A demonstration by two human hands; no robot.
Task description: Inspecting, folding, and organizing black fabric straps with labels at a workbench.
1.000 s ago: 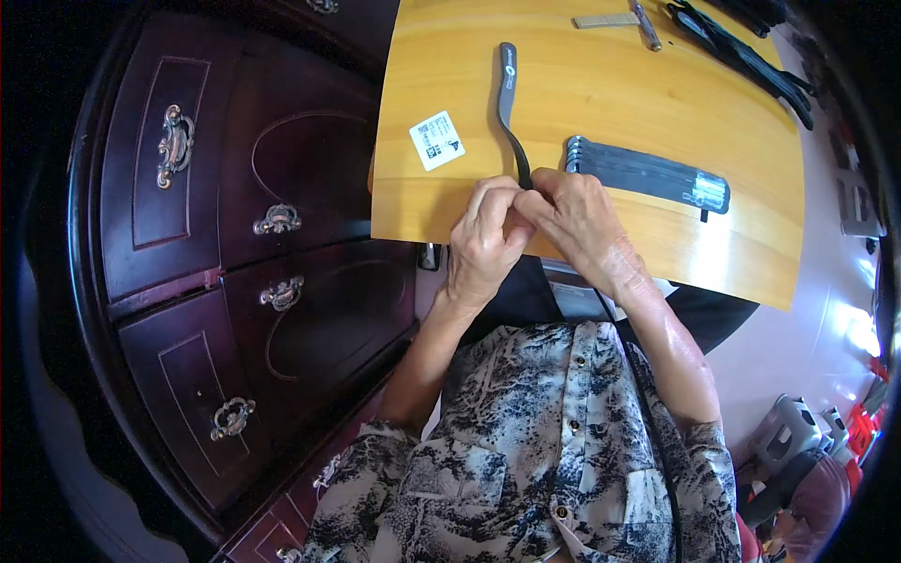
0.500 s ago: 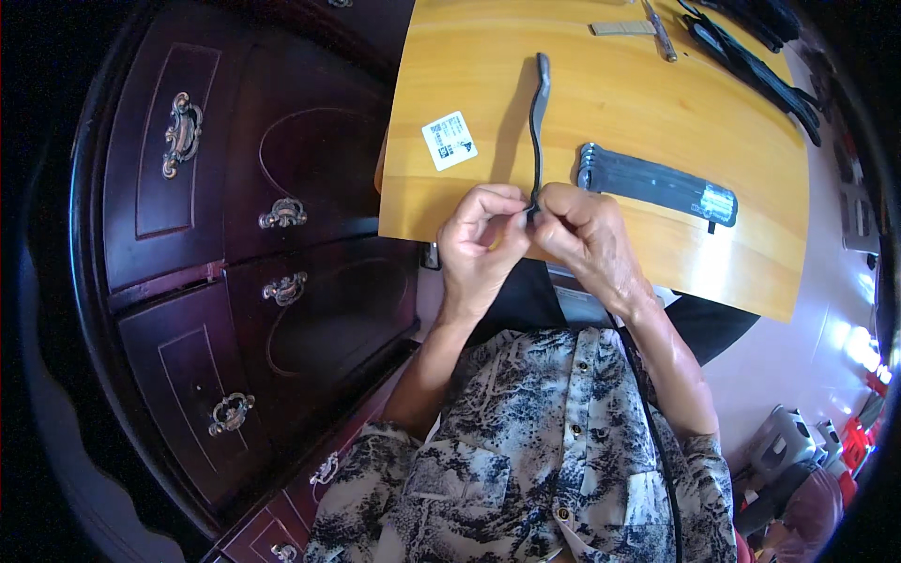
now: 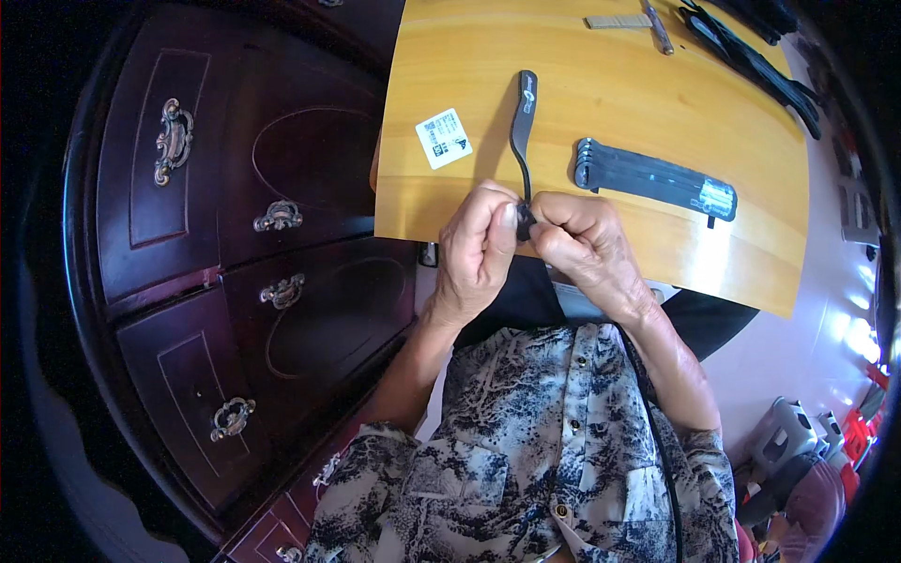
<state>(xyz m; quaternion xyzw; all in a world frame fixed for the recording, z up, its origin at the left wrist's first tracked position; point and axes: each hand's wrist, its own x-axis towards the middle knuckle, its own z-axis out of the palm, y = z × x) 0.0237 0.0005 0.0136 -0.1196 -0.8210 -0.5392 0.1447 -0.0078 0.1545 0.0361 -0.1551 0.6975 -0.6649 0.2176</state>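
Near the table's front edge, my left hand and my right hand meet with closed fingers around the lower end of a black strap. The strap rises away from me, its wide rounded tip bearing light printing. A dark bunched or looped part shows between my thumbs, but the fingers hide its exact shape. Beyond my right hand lies a flat dark bundle of similar straps in what looks like a clear wrapper, with a small tab on its near edge.
A white label card lies left of the strap. Toward the far right are a tan flat strip, a pen-like tool and black cords. Dark wooden cabinets stand close on my left. The wooden table ends just before my body.
The strap has turned from edge-on to show its broad printed face, and its tip leans slightly left. My left thumb has shifted upright, and more of the dark part between my hands shows.
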